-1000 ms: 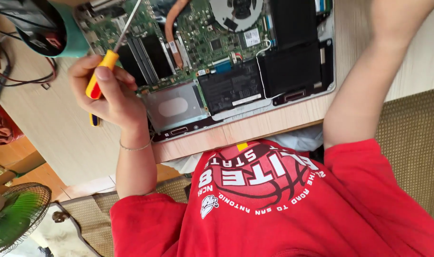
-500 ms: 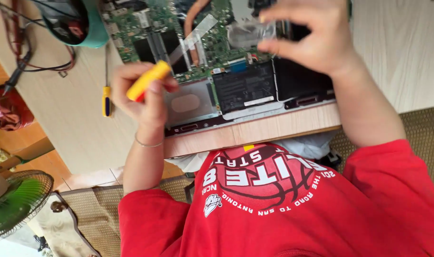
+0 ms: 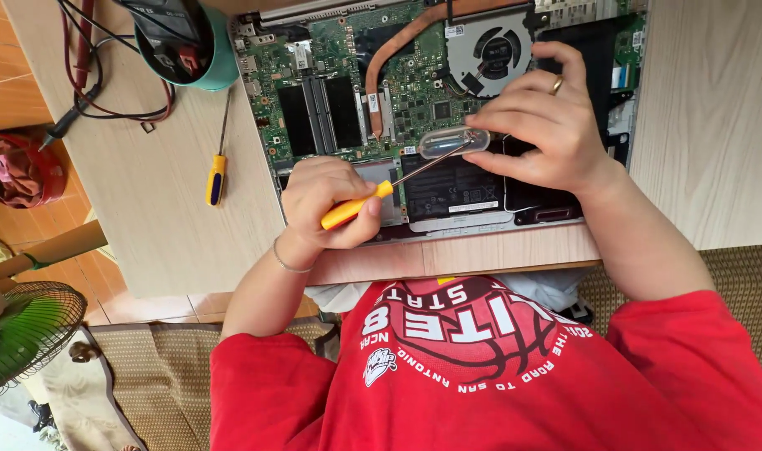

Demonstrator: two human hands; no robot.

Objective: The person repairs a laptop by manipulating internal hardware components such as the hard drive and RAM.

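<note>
Left hand grips the yellow screwdriver, its tip now meeting the clear capsule pinched by the right hand, which has lowered over the opened laptop.

My left hand grips a yellow screwdriver with smooth glossy plastic handle and thin bright metal shaft. My right hand pinches a small clear glossy plastic capsule-shaped container. Under them is an open laptop with matt green circuit board, shiny copper pipe and matt black battery. Pale wood-grain desk, smooth matt. Red matt cloth shirt.
</note>
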